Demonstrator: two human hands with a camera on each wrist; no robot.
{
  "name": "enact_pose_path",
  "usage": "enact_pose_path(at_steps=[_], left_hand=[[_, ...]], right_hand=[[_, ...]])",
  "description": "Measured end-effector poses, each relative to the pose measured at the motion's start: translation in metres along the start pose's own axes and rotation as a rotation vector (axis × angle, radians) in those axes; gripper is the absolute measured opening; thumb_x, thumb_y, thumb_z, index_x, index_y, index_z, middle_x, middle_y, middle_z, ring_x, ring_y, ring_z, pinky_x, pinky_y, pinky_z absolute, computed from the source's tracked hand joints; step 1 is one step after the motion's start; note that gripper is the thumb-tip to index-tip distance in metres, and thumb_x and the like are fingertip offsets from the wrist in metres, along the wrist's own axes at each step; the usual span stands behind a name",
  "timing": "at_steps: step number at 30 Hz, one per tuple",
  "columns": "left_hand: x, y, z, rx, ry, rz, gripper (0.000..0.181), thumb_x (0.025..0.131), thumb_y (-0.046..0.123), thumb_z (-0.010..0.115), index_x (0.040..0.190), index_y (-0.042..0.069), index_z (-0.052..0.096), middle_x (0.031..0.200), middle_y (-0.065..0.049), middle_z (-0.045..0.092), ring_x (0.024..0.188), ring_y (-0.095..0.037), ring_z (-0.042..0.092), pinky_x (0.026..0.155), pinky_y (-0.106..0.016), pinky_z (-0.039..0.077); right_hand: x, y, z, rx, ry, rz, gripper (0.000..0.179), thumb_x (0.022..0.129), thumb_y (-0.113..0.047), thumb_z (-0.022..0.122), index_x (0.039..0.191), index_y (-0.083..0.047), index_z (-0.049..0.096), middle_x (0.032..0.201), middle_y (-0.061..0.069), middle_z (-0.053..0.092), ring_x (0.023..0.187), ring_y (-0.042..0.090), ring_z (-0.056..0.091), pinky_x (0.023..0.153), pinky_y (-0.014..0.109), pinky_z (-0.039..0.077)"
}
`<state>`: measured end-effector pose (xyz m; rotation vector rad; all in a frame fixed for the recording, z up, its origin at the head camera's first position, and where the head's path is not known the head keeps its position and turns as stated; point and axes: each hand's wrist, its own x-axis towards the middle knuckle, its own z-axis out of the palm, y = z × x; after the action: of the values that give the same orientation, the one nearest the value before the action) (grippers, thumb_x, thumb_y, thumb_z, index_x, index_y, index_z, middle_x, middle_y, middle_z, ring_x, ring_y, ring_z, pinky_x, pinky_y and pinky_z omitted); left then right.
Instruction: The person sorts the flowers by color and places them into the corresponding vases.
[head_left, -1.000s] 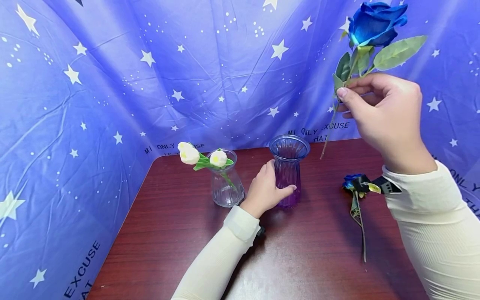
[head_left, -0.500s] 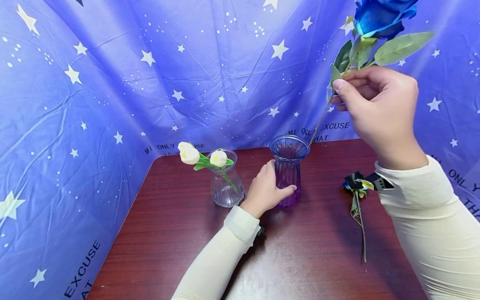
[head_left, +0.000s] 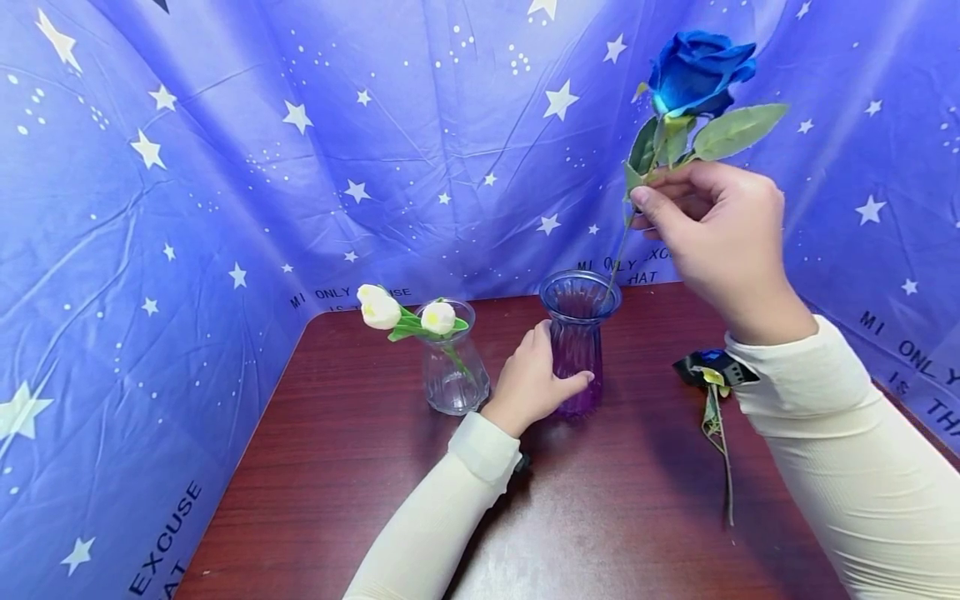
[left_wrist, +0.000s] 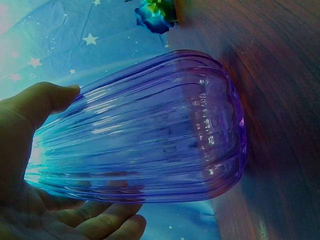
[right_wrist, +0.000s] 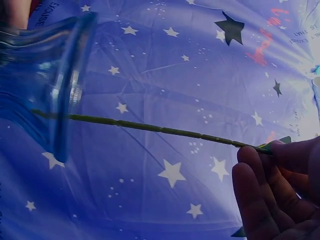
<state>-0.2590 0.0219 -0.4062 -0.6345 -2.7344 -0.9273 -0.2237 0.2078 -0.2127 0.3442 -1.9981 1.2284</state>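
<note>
In the head view my right hand (head_left: 720, 242) pinches the stem of a blue rose (head_left: 701, 75) between thumb and fingers, holding it bloom up. The stem (right_wrist: 160, 129) slants down to a ribbed blue-purple glass vase (head_left: 576, 358), and its lower tip shows within the flared rim in the right wrist view. My left hand (head_left: 528, 379) holds that vase upright on the table; thumb on one side and fingers on the other show in the left wrist view around the vase (left_wrist: 145, 135). A second blue rose (head_left: 716, 425) lies on the table, its bloom partly hidden by the right wrist strap.
Left of the purple vase stands a clear glass vase (head_left: 453, 383) with white tulips (head_left: 379, 307) leaning over its rim. The dark red wooden table (head_left: 360, 500) ends at a blue star-print cloth (head_left: 442, 125) behind and beside it.
My right hand first rises slightly leftward, then moves left and down, bringing the rose's stem from beside the purple vase into its mouth. My left hand and both vases stay put.
</note>
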Motion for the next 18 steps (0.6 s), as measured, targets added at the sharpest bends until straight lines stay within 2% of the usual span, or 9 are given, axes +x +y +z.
enact_pose_path(at_steps=[4,7,11,18], left_hand=[[0.0,-0.001,0.001,0.001,0.001,0.004,0.088,0.084,0.054,0.08,0.148,0.008,0.042,0.137,-0.008,0.06,0.12,-0.026,0.065,0.101,-0.041,0.055],[0.0,-0.001,0.001,0.0,0.006,0.008,0.088,0.083,0.054,0.08,0.148,0.008,0.043,0.136,-0.008,0.06,0.119,-0.026,0.066,0.1,-0.041,0.056],[0.001,-0.001,0.002,0.002,0.007,0.01,0.088,0.083,0.053,0.08,0.148,0.007,0.043,0.136,-0.009,0.06,0.119,-0.027,0.066,0.101,-0.041,0.056],[0.001,-0.001,0.001,0.005,-0.004,0.004,0.091,0.084,0.054,0.079,0.151,0.007,0.04,0.14,-0.01,0.059,0.122,-0.027,0.065,0.102,-0.041,0.055]], right_hand=[[-0.003,0.006,0.007,-0.054,-0.03,-0.019,0.02,0.092,-0.02,0.079,0.103,-0.004,0.08,0.079,-0.021,0.073,0.065,-0.001,0.072,0.062,0.012,0.055],[-0.006,0.01,0.012,-0.113,-0.044,-0.048,0.019,0.092,-0.025,0.08,0.1,-0.008,0.081,0.077,-0.022,0.071,0.061,-0.003,0.069,0.056,0.01,0.051],[-0.009,0.016,0.018,-0.177,-0.065,-0.064,0.019,0.091,-0.033,0.08,0.097,-0.014,0.082,0.075,-0.014,0.073,0.057,-0.003,0.067,0.047,0.014,0.044],[-0.015,0.024,0.027,-0.237,-0.102,-0.056,0.02,0.092,-0.036,0.079,0.097,-0.017,0.083,0.077,0.002,0.077,0.054,-0.008,0.063,0.044,0.015,0.04]])
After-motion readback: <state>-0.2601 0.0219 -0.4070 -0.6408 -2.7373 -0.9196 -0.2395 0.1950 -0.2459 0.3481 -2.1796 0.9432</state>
